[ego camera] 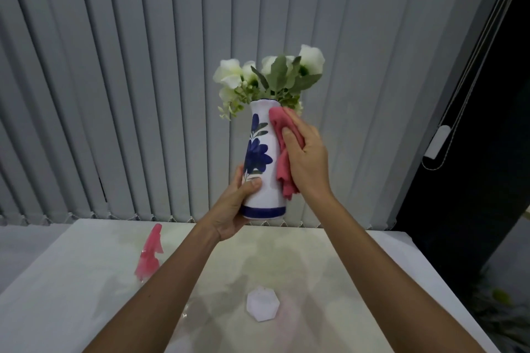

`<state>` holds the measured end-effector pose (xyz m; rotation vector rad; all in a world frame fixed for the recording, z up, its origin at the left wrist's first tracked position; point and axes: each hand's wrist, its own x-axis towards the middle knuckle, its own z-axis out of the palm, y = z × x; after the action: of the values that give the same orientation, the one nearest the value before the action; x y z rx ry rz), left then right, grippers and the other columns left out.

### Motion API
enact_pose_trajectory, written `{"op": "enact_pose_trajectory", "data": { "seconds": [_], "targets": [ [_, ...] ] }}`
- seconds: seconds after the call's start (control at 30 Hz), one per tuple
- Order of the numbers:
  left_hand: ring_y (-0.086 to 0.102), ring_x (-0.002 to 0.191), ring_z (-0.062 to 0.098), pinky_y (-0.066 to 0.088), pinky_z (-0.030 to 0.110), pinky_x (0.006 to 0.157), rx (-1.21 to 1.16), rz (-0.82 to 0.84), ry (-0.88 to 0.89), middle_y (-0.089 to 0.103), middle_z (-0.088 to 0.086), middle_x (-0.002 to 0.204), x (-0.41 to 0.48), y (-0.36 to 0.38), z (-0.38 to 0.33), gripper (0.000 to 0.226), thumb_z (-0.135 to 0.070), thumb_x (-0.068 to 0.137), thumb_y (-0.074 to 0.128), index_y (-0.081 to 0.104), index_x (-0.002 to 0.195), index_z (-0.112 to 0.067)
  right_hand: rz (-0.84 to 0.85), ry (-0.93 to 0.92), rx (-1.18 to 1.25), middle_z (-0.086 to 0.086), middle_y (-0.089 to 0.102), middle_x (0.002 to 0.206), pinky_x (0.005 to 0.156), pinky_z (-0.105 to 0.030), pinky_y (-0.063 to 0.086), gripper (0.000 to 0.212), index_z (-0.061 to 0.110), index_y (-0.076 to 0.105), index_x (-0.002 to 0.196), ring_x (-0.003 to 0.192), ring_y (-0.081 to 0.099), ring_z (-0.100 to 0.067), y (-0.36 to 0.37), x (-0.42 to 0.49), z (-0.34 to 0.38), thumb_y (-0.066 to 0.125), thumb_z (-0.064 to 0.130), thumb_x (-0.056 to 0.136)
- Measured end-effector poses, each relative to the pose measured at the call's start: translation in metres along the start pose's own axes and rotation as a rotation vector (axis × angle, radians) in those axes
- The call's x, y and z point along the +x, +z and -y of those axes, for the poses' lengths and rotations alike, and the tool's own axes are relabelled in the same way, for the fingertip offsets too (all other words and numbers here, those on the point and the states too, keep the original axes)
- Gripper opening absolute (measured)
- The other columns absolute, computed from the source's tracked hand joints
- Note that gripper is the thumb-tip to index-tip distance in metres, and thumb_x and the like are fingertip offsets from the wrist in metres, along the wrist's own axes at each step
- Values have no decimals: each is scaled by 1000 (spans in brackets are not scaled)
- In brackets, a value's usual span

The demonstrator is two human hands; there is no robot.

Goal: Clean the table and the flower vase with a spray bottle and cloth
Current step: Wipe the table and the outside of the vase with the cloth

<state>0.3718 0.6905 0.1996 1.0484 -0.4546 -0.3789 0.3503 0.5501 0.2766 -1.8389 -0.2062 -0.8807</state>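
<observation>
My left hand (pixel 233 203) gripped the lower part of the flower vase (pixel 262 160), thumb across its front and fingers wrapped behind, holding it raised off the table and nearly upright. My right hand (pixel 305 157) was closed on a pink cloth (pixel 282 152), pressing it against the vase's right side just under the rim, with the cloth's loose end hanging down below my palm. White flowers (pixel 268 74) and green leaves spread out above both hands. Below my left forearm, the pink spray bottle (pixel 149 255) stood on the pale table (pixel 358 281), partly hidden by the arm. Between my two forearms, nearer to me, a small white hexagonal coaster (pixel 262 305) lay flat. Grey vertical blinds (pixel 114 80) hung behind the vase.
</observation>
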Motion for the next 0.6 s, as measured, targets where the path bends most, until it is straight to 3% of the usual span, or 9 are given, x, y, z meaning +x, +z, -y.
{"op": "enact_pose_trajectory", "data": {
  "seconds": [0.07, 0.2, 0.37, 0.47, 0.5, 0.6],
  "targets": [
    [68, 102, 23, 58, 40, 79, -12, -5, 14, 65, 4, 123, 0, -2, -1, 86, -41, 54, 85, 49, 131, -32, 37, -24, -39, 8, 53, 113, 83, -6, 43, 36, 40, 52, 129, 97, 54, 11, -5, -20, -11, 49, 27, 97],
    [70, 97, 24, 59, 41, 70, -62, -21, 3, 71, 4, 112, 0, -3, 0, 95, -54, 43, 89, 51, 127, -27, 99, -155, -117, 7, 49, 111, 80, -3, 44, 44, 57, 45, 122, 100, 50, 12, -11, -69, -34, 51, 22, 96],
    [70, 98, 26, 59, 43, 67, -110, -77, 9, 69, 8, 117, 5, -4, 6, 83, -52, 55, 84, 52, 125, -23, 147, -347, -256, 8, 43, 118, 90, -3, 38, 40, 37, 48, 131, 107, 43, 10, -26, -92, -62, 48, 25, 93],
    [72, 89, 22, 60, 39, 63, -72, -94, -51, 71, 7, 109, 5, 0, 2, 39, -39, 89, 53, 54, 123, -19, 109, -356, -251, 2, 46, 113, 90, -4, 38, 36, 28, 56, 127, 99, 47, -3, -24, -72, -54, 51, 20, 93],
    [73, 85, 20, 60, 36, 61, -45, -100, -84, 73, 5, 103, 5, 1, 0, 35, -37, 95, 45, 55, 122, -18, 82, -335, -246, 1, 47, 111, 88, -3, 38, 35, 25, 58, 127, 97, 49, -5, -22, -63, -48, 53, 18, 93],
    [71, 82, 19, 59, 33, 60, 13, -102, -147, 75, 2, 93, 3, 5, 0, 47, -48, 87, 51, 56, 121, -17, 25, -273, -243, 0, 48, 108, 83, 0, 37, 36, 22, 59, 128, 89, 48, 3, -16, -31, -28, 55, 12, 94]
  ]
}}
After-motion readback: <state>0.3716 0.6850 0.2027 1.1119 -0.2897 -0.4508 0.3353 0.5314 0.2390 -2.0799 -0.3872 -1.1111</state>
